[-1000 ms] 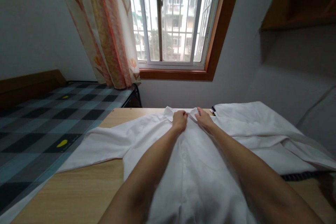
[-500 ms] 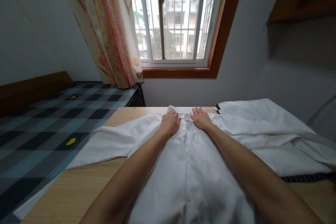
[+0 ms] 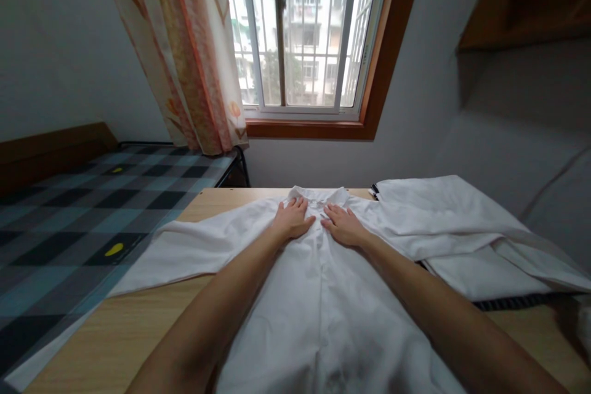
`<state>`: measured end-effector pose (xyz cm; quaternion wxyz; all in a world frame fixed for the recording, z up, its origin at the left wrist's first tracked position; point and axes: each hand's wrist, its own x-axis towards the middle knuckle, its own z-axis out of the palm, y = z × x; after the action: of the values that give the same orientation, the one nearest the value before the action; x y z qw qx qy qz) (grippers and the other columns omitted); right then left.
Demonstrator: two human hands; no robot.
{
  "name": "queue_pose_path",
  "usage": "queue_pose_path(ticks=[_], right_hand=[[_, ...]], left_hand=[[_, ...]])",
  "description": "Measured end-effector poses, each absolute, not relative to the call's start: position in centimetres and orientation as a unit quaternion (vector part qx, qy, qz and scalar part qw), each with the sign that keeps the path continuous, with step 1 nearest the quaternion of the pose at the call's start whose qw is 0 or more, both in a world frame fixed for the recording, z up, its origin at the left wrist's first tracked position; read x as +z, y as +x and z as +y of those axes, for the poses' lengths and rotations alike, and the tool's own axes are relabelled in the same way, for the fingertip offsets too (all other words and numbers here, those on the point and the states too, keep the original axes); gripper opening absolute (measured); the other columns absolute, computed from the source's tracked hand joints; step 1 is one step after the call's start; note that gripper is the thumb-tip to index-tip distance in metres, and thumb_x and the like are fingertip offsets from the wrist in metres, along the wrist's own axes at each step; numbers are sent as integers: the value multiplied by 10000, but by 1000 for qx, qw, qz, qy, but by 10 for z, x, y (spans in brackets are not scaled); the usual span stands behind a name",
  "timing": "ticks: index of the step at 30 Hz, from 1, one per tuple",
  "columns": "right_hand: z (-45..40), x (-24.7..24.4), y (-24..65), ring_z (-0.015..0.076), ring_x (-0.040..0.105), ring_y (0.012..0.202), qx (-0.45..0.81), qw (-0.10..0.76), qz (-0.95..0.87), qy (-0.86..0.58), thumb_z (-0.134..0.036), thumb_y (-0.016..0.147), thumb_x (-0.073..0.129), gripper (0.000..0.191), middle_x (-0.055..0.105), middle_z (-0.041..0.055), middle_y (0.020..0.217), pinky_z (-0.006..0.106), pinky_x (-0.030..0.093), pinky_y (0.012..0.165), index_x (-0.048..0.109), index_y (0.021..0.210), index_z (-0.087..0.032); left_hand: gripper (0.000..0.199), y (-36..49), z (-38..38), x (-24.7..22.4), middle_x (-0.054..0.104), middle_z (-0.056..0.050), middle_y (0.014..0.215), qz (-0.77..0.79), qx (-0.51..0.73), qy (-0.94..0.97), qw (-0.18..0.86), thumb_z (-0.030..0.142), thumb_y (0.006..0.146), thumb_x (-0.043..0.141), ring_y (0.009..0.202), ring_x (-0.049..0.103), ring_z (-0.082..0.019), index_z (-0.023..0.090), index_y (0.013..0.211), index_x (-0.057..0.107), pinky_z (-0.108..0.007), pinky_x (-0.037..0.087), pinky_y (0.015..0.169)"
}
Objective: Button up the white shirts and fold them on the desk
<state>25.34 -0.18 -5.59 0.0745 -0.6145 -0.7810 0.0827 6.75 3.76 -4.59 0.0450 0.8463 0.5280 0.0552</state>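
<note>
White shirt point(image 3: 295, 295) under both hands, grips spread flat, folded white cloth point(image 3: 462, 215) alongside.

Dim room, daylight from the window point(image 3: 305, 31), washed-out glare outside, shadowed right corner, stretched wide-angle edges, soft detail

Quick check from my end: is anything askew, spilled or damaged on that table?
No spill or damage shows. Two things look untidy: white fabric strays past the left edge of the table, and the white shirt is puckered just below its collar, between the left hand and right hand.
</note>
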Motion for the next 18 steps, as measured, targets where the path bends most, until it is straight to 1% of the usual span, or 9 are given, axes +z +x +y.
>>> queue_pose_path(ticks=[2,3,4,5,7,10,14,16,18], right_hand=[[6,-42,251,226,552,1196,84,79,-761,-639,-440,980,285,482,625,93,1288,347,363,987,655,1184,-209],[10,-37,247,233,608,1099,77,82,-749,-653,-453,977,285,498,690,104,1157,344,390,935,703,1071,-198],[15,-33,243,249,631,1037,66,87,-736,-668,-475,969,297,514,714,122,1067,357,400,904,716,1006,-181],[20,-32,237,270,632,1017,55,93,-724,-682,-497,955,326,513,715,142,1034,379,398,895,712,997,-162],[27,-34,225,305,602,1050,24,115,-699,-705,-510,917,414,481,688,175,1077,421,384,901,676,1064,-134],[30,-48,210,303,571,1070,-40,166,-674,-719,-435,884,505,398,659,177,1114,431,375,905,639,1097,-126],[29,-65,208,270,583,1002,-83,201,-681,-699,-297,892,503,260,664,164,1055,399,367,891,658,1021,-133],[30,-70,212,261,592,969,-65,223,-691,-685,-243,880,507,217,668,162,1022,377,372,870,674,966,-135],[34,-73,217,266,592,961,-30,276,-683,-675,-209,860,517,191,675,158,995,366,375,853,685,915,-137]], left_hand=[[426,70,43,-35,527,-113,1390,538,57,840,49,424,865,498,1294,439,-310,221,1226,597,-517,295,1065],[333,73,47,-30,599,-113,1297,545,58,835,49,369,847,536,1227,498,-303,218,1119,656,-488,331,1040],[265,76,51,-26,644,-113,1217,555,63,828,48,321,836,554,1169,538,-294,214,1040,685,-459,358,1015],[229,80,55,-24,665,-112,1165,564,71,821,45,284,834,556,1129,559,-283,211,1001,695,-430,378,990],[231,89,59,-24,675,-100,1130,583,97,805,40,240,852,530,1092,575,-254,213,1018,689,-368,411,936],[256,101,59,-36,681,-91,1082,611,134,779,37,233,895,472,1026,598,-223,207,1041,681,-313,436,858],[302,109,54,-55,668,-127,1071,643,173,746,22,269,938,418,1005,594,-240,171,1020,692,-333,425,863],[280,109,53,-59,663,-131,1076,647,198,736,18,289,927,460,1013,585,-250,170,1003,702,-342,418,872],[248,109,54,-61,667,-122,1067,644,222,732,20,296,906,510,1011,583,-254,184,986,716,-348,417,871]])
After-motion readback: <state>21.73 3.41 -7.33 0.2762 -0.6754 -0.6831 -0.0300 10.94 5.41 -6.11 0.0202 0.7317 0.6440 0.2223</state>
